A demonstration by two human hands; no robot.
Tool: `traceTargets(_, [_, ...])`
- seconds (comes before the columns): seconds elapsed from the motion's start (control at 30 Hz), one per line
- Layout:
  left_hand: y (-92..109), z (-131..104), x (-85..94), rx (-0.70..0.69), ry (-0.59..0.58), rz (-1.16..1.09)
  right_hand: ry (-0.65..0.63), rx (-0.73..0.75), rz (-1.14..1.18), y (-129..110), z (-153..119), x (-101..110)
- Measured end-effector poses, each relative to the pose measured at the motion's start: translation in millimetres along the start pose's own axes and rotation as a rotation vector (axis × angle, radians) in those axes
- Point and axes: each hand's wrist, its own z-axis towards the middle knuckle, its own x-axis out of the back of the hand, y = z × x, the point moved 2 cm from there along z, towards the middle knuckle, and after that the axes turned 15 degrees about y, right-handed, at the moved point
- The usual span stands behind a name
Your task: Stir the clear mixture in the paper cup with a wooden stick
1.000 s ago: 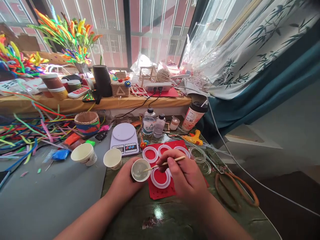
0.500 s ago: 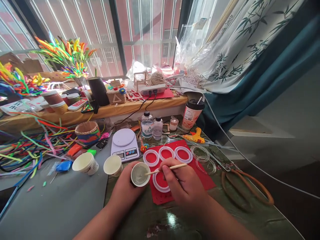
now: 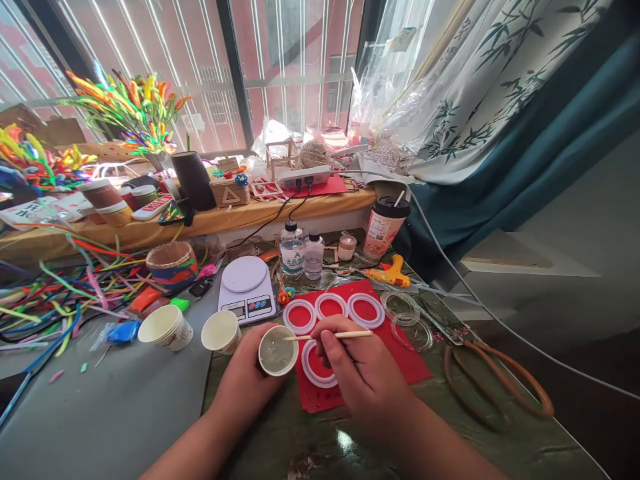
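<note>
The stick (image 3: 350, 335) has levelled over the cup (image 3: 271, 331) in the left hand (image 3: 244, 375).

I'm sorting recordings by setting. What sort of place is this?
Probably a craft workspace, perhaps at home: colourful pipe cleaners lie heaped on the left, a yellow glue gun lies on the right, and the left hand holds a paper cup.

A yellow glue gun (image 3: 393, 272) lies near a lidded drink cup (image 3: 384, 230); on the cloth-covered ledge (image 3: 240, 217), bright flowers (image 3: 143, 110) stand left of a ball of string (image 3: 314, 155).
</note>
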Motion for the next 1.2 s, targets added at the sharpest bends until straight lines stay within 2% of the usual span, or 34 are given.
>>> traceTargets(0.13, [-2, 0, 0.4, -0.003, 0.003, 0.010, -0.022, -0.032, 0.024, 1, 0, 1])
traceTargets(0.4, [-2, -2, 0.8, -0.010, -0.006, 0.007, 0.033, -0.032, -0.017, 3, 0, 3])
traceTargets(0.5, [0, -2, 1.2, -0.026, -0.008, 0.005, -0.008, -0.077, 0.002, 4, 0, 4])
traceTargets(0.67, [3, -1, 1.4, -0.047, -0.013, 0.000, 0.003, -0.052, -0.018, 2, -1, 6])
traceTargets(0.9, [2, -2, -0.2, 0.010, -0.047, -0.019, -0.044, -0.072, -0.008, 2, 1, 6])
traceTargets(1.0, [2, -2, 0.4, 0.006, -0.045, -0.026, -0.001, -0.072, -0.027, 1, 2, 7])
traceTargets(1.1, [3, -1, 1.2, 0.010, -0.050, -0.037, -0.046, -0.107, 0.011, -1, 2, 6])
traceTargets(1.2, [5, 0, 1.0, 0.013, -0.047, -0.049, 0.006, -0.030, -0.051, -7, 3, 8])
